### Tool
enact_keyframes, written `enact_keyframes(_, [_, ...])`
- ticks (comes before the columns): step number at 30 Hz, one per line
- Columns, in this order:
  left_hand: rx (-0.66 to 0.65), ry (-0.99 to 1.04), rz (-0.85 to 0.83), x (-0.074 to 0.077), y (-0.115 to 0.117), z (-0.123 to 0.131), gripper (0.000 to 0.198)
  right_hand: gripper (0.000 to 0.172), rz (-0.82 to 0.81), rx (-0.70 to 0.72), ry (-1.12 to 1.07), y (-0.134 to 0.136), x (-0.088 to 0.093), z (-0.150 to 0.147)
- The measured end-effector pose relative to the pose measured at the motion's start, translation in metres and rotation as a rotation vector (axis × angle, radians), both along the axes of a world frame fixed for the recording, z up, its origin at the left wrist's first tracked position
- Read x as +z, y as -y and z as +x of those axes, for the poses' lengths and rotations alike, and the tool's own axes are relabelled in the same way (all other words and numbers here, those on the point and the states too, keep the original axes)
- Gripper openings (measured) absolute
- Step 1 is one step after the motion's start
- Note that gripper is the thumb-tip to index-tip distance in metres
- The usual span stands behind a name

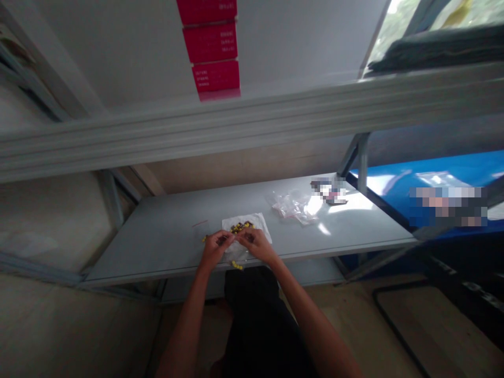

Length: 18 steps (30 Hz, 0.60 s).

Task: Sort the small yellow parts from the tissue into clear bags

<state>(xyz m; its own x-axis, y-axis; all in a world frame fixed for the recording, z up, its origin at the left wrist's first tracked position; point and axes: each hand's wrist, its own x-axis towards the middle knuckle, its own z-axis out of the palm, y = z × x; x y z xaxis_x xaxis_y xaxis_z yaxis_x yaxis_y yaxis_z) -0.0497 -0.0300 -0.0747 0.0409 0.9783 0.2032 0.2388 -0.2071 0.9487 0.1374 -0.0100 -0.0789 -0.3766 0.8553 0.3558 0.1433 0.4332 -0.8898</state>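
Both of my hands meet above a white paper or bag (255,220) near the table's front edge. A pile of small yellow and dark pieces (242,227) lies on it, just beyond my fingers. My left hand (214,247) is closed in a pinch, and so is my right hand (254,243), their fingertips almost touching. Whatever sits between the fingertips is too small to make out. A short strand of yellow pieces (237,265) shows at the table edge below my hands. Another yellow bit (205,239) is beside my left hand.
Crumpled clear plastic bags (293,207) lie right of the white sheet on the grey table (157,236). A thin reddish strip (200,223) lies on the left. Overhead runs a metal shelf rail (236,126) with red boxes (216,79) above it. A blue surface (394,178) adjoins at right.
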Motion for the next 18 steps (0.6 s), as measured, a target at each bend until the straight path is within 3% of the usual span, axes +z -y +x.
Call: enact_keyframes(18, [-0.012,-0.012,0.006,-0.001,-0.0001,-0.0007,0.027,0.031,0.04,-0.006,0.002,0.0006,-0.0001,0.0004])
